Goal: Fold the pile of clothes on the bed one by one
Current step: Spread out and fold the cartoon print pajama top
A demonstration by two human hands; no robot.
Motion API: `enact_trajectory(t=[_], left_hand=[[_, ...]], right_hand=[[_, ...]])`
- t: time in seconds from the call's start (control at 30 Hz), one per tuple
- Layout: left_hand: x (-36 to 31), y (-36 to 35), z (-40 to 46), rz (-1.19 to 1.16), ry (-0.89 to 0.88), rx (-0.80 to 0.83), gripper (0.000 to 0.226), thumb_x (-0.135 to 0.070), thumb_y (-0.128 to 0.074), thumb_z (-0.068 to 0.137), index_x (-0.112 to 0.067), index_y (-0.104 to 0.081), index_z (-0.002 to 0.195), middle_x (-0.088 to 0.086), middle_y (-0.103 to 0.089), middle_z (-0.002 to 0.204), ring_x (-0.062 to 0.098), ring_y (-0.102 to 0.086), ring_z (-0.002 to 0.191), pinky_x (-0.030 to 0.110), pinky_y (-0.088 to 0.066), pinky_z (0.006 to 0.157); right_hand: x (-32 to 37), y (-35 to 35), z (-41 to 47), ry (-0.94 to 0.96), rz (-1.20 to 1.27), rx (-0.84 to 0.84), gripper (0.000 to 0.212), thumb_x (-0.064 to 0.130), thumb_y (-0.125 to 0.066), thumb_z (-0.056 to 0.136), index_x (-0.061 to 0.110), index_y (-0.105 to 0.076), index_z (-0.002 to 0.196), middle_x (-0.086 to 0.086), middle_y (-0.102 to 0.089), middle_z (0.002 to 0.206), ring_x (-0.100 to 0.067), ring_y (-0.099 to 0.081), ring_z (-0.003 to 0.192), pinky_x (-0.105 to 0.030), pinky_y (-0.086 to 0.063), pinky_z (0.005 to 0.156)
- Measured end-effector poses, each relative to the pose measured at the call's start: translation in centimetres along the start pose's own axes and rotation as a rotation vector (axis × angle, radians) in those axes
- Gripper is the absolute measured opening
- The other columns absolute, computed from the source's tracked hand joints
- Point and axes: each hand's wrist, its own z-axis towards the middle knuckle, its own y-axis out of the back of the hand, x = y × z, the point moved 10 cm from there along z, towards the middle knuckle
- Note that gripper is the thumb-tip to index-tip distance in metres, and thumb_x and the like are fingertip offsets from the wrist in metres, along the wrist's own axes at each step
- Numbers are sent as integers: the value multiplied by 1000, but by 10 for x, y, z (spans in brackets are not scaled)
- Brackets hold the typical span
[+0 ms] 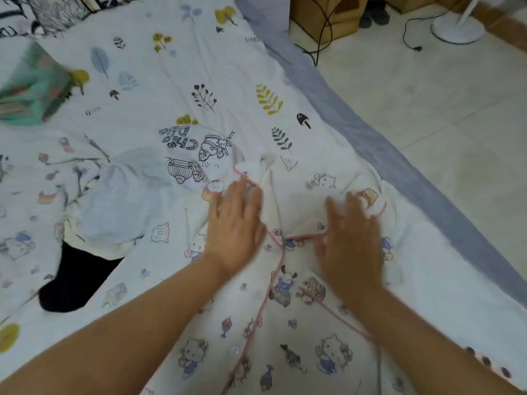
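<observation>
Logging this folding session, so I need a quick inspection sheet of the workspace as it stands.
Surface: bed sheet with leaf print, wrinkled.
Job's things: cartoon-print garment with pink piping, spread flat; white printed shirt, black garment beside it.
Clutter: green box on the bed.
Hands: left hand and right hand flat on the garment.
Cables: black cable on the floor.
Surroundings: tiled floor, cardboard box, fan base.

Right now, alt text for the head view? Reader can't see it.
Two bare hands, the left hand and right hand, press flat on a white cartoon-print garment with pink piping spread on a bed with a leaf-print sheet. More clothes lie heaped to the left, beside a black item; tiled floor at right.
</observation>
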Motion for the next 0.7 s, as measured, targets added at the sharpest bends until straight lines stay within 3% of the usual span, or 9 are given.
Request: enact_trajectory(t=[0.07, 0.13, 0.2, 0.3, 0.37, 0.43, 0.5, 0.6, 0.7], left_hand=[[-4, -40, -30, 88, -82, 253, 66, -55, -22, 90, -19, -27, 146, 17, -26, 151, 35, -21, 141, 51, -5, 110], [15, -68, -50, 152, -56, 429, 81, -68, 28, 72, -30, 17, 143, 7, 14, 154, 25, 13, 142, 43, 18, 109], [29, -82, -56, 160, -11, 561, 87, -68, 44, 52, -33, 36, 131, 0, 33, 145, 21, 25, 140, 38, 25, 107], [26, -74, -50, 139, 9, 622, 72, -68, 7, 83, -30, 25, 141, 3, 24, 153, 24, 19, 143, 40, 15, 112], [17, -57, -50, 31, 13, 551, 69, -58, -9, 91, -21, 3, 149, 9, 7, 157, 27, 7, 145, 43, 8, 114], [12, -29, -58, -39, 4, 380, 69, -51, -14, 90, -14, -28, 145, 15, -22, 153, 33, -20, 142, 47, -5, 115], [15, -24, -87, 2, -11, 336, 58, -43, -27, 90, -12, -46, 135, 16, -44, 142, 36, -42, 130, 50, -15, 113], [33, -44, -149, 20, 6, 433, 57, -45, -24, 94, -13, -38, 139, 16, -44, 141, 34, -33, 134, 47, -6, 111], [45, -51, -184, -67, -32, 424, 62, -51, -9, 97, -15, -30, 144, 8, -34, 148, 24, -28, 139, 40, -25, 111]], right_hand=[[20, -45, -38, 161, -62, 229, 63, 43, -33, 86, 12, -35, 141, -22, -30, 147, -33, -20, 137, -55, -12, 108], [-3, -80, -61, 123, -106, 447, 67, 58, -22, 88, 18, -41, 139, -16, -36, 147, -32, -27, 135, -54, -15, 106], [-33, -87, -66, 46, -160, 558, 88, 75, 7, 80, 25, -18, 148, -11, -15, 155, -31, -18, 142, -45, -5, 111], [-39, -81, -64, -13, -170, 652, 95, 79, 28, 60, 28, 24, 141, -4, 26, 152, -25, 16, 143, -39, 12, 113], [-19, -64, -63, -55, -136, 613, 79, 66, -6, 88, 18, 8, 149, -13, 11, 156, -32, 7, 144, -47, -1, 116], [16, -40, -65, 11, -87, 353, 65, 47, -38, 93, 9, -26, 145, -24, -27, 149, -39, -21, 138, -52, -23, 111], [56, -34, -91, 158, 17, 268, 58, 47, -39, 89, 11, -39, 135, -21, -46, 139, -35, -32, 130, -48, -23, 106], [86, -62, -143, 313, 51, 439, 86, 50, -65, 67, 18, -35, 140, -13, -30, 150, -31, -17, 141, -48, -9, 108], [82, -78, -163, 378, 10, 446, 91, 53, -43, 71, 23, -10, 150, -4, -5, 157, -22, 2, 145, -47, -4, 109]])
